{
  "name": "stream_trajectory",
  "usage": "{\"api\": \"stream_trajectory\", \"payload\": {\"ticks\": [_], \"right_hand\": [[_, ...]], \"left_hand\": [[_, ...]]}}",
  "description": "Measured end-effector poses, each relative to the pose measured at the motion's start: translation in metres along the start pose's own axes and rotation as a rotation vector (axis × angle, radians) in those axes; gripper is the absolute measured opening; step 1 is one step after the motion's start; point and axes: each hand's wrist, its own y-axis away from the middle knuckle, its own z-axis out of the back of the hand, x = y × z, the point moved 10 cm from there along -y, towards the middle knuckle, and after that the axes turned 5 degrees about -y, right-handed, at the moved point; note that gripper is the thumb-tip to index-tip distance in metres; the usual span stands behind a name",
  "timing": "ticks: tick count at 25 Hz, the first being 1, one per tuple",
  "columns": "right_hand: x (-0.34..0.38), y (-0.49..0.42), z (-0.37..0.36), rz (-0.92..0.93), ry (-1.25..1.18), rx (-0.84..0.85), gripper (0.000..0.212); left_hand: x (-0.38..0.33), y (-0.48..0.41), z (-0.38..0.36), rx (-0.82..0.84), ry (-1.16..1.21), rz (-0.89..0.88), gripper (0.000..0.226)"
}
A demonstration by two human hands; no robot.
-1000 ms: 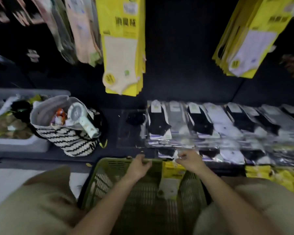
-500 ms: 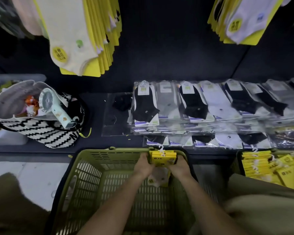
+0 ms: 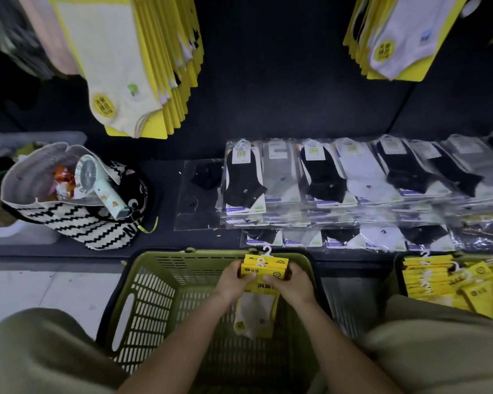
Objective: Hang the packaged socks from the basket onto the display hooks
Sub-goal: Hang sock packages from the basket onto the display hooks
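Slotted plastic basket (image 3: 154, 297); glossy sock wrappers (image 3: 362, 180)

Left hand (image 3: 234, 280) and right hand (image 3: 292, 281) gripping yellow sock packs (image 3: 264, 268), seemingly several, over green basket (image 3: 154, 294)

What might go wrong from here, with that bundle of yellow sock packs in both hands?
The sock packs are several, pinched together by the left hand and right hand; one might slip out and drop into the basket. Their white hangers sit at different heights, so threading all onto one display hook at once may snag.
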Motion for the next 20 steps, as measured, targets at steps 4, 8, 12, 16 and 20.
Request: {"api": "stream_trajectory", "payload": {"ticks": [4,8,12,16,20], "right_hand": [[0.063,0.014,0.004,0.165,-0.103,-0.009,0.027],[0.130,0.035,0.003,0.294,-0.284,-0.028,0.031],[0.189,0.063,0.007,0.433,-0.322,0.053,0.019],[0.247,0.085,0.021,0.499,-0.267,0.092,0.019],[0.332,0.120,0.032,0.781,-0.106,0.042,0.020]], "left_hand": [[-0.028,0.024,0.039,-0.023,0.276,-0.132,0.038],[-0.064,0.049,0.101,-0.090,0.458,-0.273,0.039],[-0.093,0.075,0.144,-0.040,0.541,-0.367,0.042],[-0.129,0.103,0.182,-0.039,0.587,-0.504,0.028],[-0.158,0.118,0.231,-0.181,0.656,-0.553,0.026]]}}
